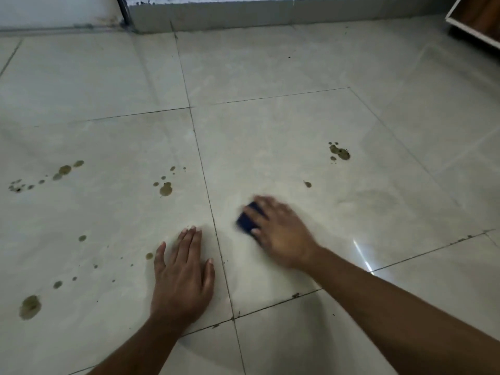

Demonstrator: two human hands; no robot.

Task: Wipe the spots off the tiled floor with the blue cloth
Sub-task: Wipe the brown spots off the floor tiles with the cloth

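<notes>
The right hand [281,234] lies palm-down on a folded blue cloth [247,219], pressing it to the tiled floor [270,136] near the middle of the scene; the hand and cloth are blurred, so the exact lie of the fingers is hard to read, but they spread over the top of the cloth with the thumb at its near edge, and only the cloth's left part shows from under them. The left hand [181,274] rests flat on the floor just to the left, fingers straight and close together, holding nothing — it sits on the neighbouring tile, with a dark grout line [213,220] running between the two hands. Brownish spots remain on the floor: a small one [307,184] a little beyond the cloth to the right, a cluster [340,152] farther off on the same tile, a group [165,188] on the left tile beyond the left hand, a trail [63,170] at the far left, and a large blotch [29,307] with smaller drops at the near left. Nothing lies between the cloth and the nearest spot. A grey skirting strip [243,14] runs along the far wall, and the corner of a wooden piece of furniture [476,17] shows at the far right. A bright streak of reflected light [364,255] falls on the tile beside the right forearm.
</notes>
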